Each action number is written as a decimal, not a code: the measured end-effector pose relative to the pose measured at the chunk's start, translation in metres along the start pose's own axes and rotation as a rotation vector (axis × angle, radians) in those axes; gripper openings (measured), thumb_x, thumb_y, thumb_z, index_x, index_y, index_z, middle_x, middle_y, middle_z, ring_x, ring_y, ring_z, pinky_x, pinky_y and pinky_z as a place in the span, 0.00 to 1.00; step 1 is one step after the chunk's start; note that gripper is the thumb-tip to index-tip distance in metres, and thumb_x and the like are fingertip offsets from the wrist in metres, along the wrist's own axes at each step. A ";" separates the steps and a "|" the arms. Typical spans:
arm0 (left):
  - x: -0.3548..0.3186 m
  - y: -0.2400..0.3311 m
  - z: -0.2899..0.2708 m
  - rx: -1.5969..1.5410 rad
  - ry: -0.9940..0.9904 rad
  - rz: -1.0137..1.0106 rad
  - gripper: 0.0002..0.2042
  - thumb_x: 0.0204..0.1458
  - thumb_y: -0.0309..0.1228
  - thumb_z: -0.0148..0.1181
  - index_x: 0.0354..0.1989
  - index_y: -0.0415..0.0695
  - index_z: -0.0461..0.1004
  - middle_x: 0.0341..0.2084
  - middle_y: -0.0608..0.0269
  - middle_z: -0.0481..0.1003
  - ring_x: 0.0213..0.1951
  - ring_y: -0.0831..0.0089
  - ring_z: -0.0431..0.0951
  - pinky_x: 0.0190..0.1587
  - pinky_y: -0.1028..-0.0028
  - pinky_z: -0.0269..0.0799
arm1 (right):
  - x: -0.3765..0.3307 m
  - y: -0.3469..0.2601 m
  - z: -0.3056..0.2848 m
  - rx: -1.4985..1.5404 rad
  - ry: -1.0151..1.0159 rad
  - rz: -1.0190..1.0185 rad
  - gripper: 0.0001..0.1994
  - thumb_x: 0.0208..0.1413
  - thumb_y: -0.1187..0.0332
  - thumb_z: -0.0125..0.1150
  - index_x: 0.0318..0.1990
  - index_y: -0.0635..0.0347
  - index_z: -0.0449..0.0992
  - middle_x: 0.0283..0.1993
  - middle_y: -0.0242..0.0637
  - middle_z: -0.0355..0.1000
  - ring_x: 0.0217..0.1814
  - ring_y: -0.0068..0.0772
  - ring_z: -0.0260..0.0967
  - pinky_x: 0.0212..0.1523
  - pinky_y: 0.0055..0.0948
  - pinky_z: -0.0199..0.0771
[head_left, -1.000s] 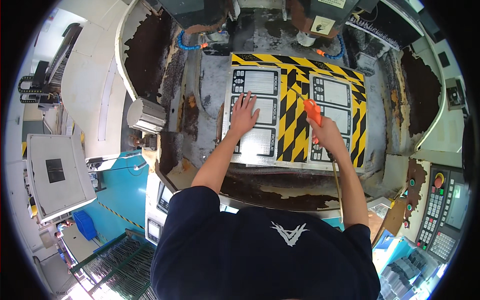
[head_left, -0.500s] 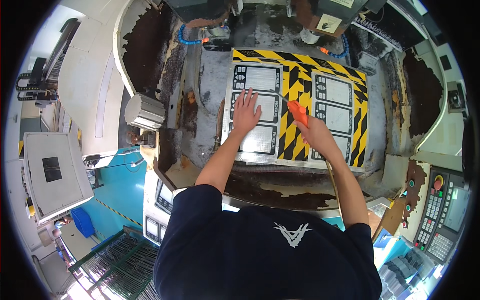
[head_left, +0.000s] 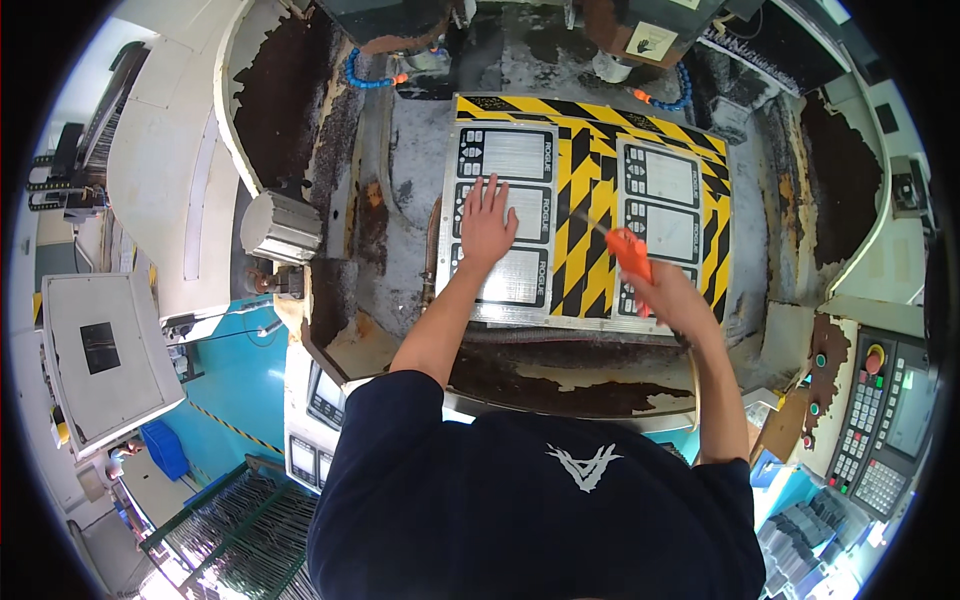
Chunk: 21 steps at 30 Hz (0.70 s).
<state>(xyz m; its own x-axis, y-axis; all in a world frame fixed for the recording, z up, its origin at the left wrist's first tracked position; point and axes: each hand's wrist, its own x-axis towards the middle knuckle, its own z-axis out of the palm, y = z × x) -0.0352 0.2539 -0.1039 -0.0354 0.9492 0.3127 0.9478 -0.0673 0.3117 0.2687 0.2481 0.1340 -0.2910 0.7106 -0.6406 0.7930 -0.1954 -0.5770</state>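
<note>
My left hand (head_left: 487, 232) lies flat with fingers spread on a black-framed panel with a silvery middle (head_left: 522, 275), in the left column of such panels. My right hand (head_left: 670, 298) is wrapped around an orange air blow gun (head_left: 628, 252). Its thin metal nozzle points up and left over the strip between the two columns. A right-hand column of similar panels (head_left: 668, 232) is partly covered by the gun and my hand. All the panels lie on a flat plate edged and striped with yellow-black tape (head_left: 580, 275).
Two machine heads (head_left: 630, 35) hang beyond the plate, with blue segmented coolant hoses (head_left: 368, 82) beside them. A grey ribbed cylinder (head_left: 280, 225) juts in at left. A control panel with buttons (head_left: 880, 420) stands at right. A green rack (head_left: 235, 535) of thin parts is at lower left.
My right hand has moved right and nearer to me with the air blow gun, whose nozzle has left the left column. My left hand stays flat on the panel.
</note>
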 end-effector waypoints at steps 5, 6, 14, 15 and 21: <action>-0.001 0.003 0.004 0.141 -0.085 0.006 0.26 0.59 0.31 0.49 0.68 0.42 0.62 0.72 0.52 0.55 0.73 0.51 0.50 0.73 0.48 0.41 | -0.036 0.005 0.008 0.017 -0.182 0.041 0.19 0.65 0.56 0.58 0.36 0.68 0.75 0.22 0.38 0.74 0.22 0.30 0.74 0.23 0.30 0.73; 0.000 0.008 0.002 0.240 -0.151 0.002 0.27 0.59 0.29 0.48 0.69 0.41 0.60 0.73 0.52 0.53 0.74 0.50 0.49 0.73 0.46 0.38 | -0.034 0.013 0.006 -0.038 -0.083 -0.021 0.19 0.65 0.56 0.57 0.36 0.68 0.75 0.22 0.37 0.74 0.22 0.29 0.75 0.21 0.29 0.73; -0.014 0.021 -0.006 0.199 -0.221 0.061 0.28 0.60 0.30 0.47 0.71 0.41 0.56 0.73 0.49 0.51 0.74 0.50 0.49 0.72 0.43 0.42 | -0.016 0.017 -0.007 -0.399 0.418 -0.242 0.20 0.65 0.56 0.57 0.36 0.71 0.75 0.25 0.53 0.75 0.28 0.52 0.76 0.32 0.44 0.73; -0.015 0.011 -0.010 0.181 -0.149 0.072 0.28 0.60 0.30 0.47 0.71 0.42 0.56 0.73 0.50 0.52 0.74 0.51 0.49 0.71 0.42 0.43 | -0.018 0.018 -0.005 -0.448 0.415 -0.238 0.21 0.65 0.56 0.57 0.35 0.71 0.75 0.27 0.57 0.75 0.31 0.59 0.76 0.35 0.48 0.73; -0.031 -0.050 -0.062 0.321 -0.203 -0.098 0.33 0.53 0.26 0.55 0.70 0.43 0.57 0.74 0.51 0.50 0.74 0.50 0.46 0.72 0.41 0.38 | -0.076 0.037 0.042 -0.493 0.058 -0.262 0.22 0.62 0.53 0.59 0.33 0.69 0.76 0.31 0.60 0.75 0.36 0.65 0.74 0.40 0.55 0.72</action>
<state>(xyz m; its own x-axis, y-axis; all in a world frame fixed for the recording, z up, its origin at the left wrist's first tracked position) -0.1013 0.2090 -0.0736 -0.0980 0.9900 0.1018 0.9951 0.0960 0.0246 0.2974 0.1584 0.1405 -0.4929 0.7319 -0.4704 0.8587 0.3220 -0.3987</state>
